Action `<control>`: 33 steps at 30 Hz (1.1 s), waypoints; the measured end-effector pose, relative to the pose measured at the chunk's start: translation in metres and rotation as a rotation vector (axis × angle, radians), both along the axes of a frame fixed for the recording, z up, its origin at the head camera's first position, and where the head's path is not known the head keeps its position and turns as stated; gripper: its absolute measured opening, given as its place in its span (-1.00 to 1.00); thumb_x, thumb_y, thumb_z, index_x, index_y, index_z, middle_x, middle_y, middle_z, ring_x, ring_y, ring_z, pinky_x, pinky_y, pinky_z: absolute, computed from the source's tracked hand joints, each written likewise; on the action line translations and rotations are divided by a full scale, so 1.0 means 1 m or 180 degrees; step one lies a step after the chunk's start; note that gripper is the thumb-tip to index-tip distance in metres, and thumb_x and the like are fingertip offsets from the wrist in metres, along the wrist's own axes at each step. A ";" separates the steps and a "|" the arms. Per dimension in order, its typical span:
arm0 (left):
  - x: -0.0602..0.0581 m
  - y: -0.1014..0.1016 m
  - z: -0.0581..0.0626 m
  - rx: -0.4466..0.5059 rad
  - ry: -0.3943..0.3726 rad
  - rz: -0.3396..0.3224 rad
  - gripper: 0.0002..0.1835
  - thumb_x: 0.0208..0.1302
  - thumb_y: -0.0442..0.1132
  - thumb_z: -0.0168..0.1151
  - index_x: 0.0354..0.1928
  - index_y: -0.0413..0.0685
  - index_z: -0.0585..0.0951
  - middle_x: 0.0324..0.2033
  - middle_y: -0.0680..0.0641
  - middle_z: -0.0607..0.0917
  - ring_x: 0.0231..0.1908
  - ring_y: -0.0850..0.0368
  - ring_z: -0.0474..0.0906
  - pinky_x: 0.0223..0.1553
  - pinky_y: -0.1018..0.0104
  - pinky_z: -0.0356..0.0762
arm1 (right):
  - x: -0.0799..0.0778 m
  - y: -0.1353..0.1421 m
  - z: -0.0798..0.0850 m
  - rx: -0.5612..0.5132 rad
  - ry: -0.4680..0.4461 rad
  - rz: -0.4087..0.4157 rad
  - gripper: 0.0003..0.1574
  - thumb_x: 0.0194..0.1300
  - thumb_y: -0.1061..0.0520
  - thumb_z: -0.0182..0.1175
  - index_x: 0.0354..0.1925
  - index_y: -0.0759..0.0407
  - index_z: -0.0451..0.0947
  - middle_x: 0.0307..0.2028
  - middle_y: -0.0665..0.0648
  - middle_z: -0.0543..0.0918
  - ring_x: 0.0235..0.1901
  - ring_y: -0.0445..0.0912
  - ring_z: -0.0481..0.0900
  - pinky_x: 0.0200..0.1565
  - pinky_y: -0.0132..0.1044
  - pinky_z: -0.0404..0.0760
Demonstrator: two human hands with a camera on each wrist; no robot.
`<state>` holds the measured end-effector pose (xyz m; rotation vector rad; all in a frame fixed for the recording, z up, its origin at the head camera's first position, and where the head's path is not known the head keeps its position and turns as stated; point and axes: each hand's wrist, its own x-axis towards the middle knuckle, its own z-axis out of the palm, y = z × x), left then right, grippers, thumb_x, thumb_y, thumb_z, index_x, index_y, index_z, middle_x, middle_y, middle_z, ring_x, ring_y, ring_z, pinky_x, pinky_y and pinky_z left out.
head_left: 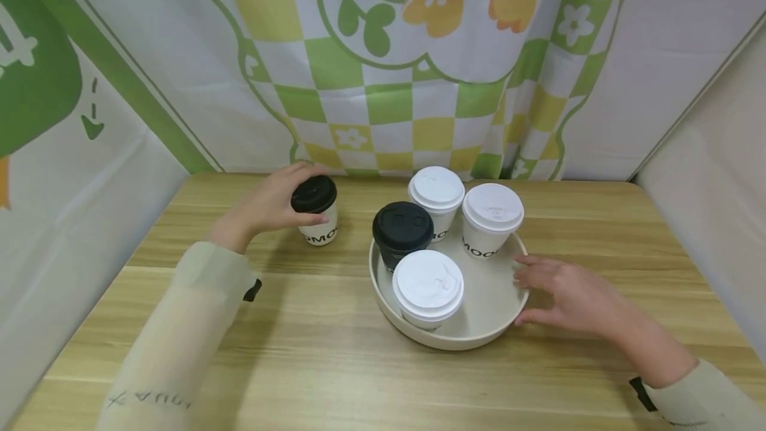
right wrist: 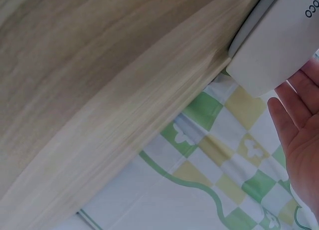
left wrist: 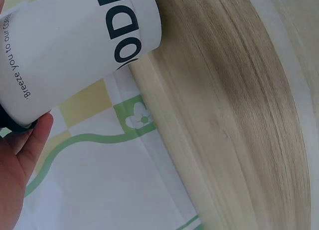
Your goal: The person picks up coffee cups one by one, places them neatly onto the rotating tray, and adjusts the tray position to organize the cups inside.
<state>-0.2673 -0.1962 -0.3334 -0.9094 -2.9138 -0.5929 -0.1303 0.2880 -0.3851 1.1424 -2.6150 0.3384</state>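
Observation:
In the head view my left hand (head_left: pixel 272 201) holds a white paper coffee cup (head_left: pixel 320 234) with a black lid (head_left: pixel 314 191), thumb on the near side and fingers round the back. In the left wrist view the cup (left wrist: pixel 75 45) shows dark printed letters; whether its base touches the table cannot be told. On the right, my right hand (head_left: pixel 568 294) rests its fingers against the rim of a round cream tray (head_left: pixel 491 334). Inside the tray stand a dark cup with a black lid (head_left: pixel 403 226) and white-lidded cups (head_left: pixel 428 283), (head_left: pixel 493 206), (head_left: pixel 437 188).
The wooden table (head_left: pixel 299 351) runs back to a hanging cloth (head_left: pixel 389 105) with green and yellow checks and flowers. Pale fabric walls (head_left: pixel 706 132) stand at both sides. The tray sits right of the table's middle.

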 end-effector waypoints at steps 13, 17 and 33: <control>0.026 0.000 0.009 -0.0231 0.0081 -0.0081 -0.04 0.00 0.26 0.48 0.42 0.05 0.36 0.39 -0.16 0.38 0.41 -0.24 0.26 0.33 -0.24 0.30 | 0.002 0.000 0.000 0.0005 -0.0013 -0.0019 -0.32 -0.13 -0.30 0.50 -0.19 0.17 0.71 -0.06 0.20 0.76 0.02 0.13 0.69 -0.03 0.00 0.68; 0.036 0.001 0.011 -0.0219 0.0225 -0.0220 -0.05 -0.01 0.25 0.49 0.40 0.04 0.39 0.35 -0.13 0.44 0.36 -0.18 0.35 0.32 -0.18 0.34 | 0.002 0.000 0.000 0.0017 0.0004 -0.0029 -0.31 -0.14 -0.30 0.51 -0.18 0.17 0.72 -0.04 0.21 0.75 0.02 0.13 0.69 -0.03 0.00 0.68; 0.062 0.002 0.014 -0.0204 0.0307 -0.0389 -0.06 -0.02 0.22 0.51 0.37 -0.08 0.42 0.32 -0.18 0.46 0.31 -0.19 0.39 0.30 -0.16 0.37 | 0.005 -0.003 0.001 0.0071 0.0048 -0.0046 -0.29 -0.07 -0.33 0.46 -0.17 0.20 0.72 -0.04 0.24 0.75 -0.01 0.14 0.70 -0.07 0.00 0.69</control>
